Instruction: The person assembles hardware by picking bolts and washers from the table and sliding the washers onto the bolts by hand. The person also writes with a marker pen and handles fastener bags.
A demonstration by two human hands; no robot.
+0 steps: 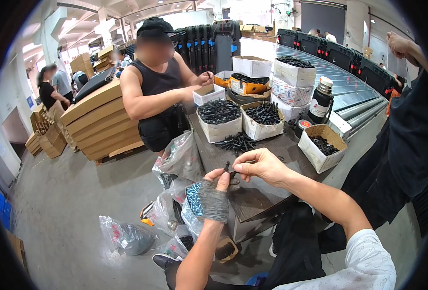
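My left hand (214, 198), in a grey glove with bare fingertips, grips a small black peg-like part (227, 167) between thumb and fingers. From the right, my right hand (261, 165) pinches at the same part; whether it holds a second tiny piece cannot be made out. Both hands are above the near edge of a dark table (257, 205). Just beyond them lies a loose pile of black parts (236, 143). Two white boxes filled with similar black parts, a left box (219, 129) and a right box (262, 126), stand behind that pile.
Across the table's left side, a person (158, 77) works at a small white box (209, 94). A box of small parts (331, 162) and a black flask (321, 99) stand to the right, near a roller conveyor (351, 82). Plastic bags (127, 237) lie on the floor. Another person (392, 140) stands at right.
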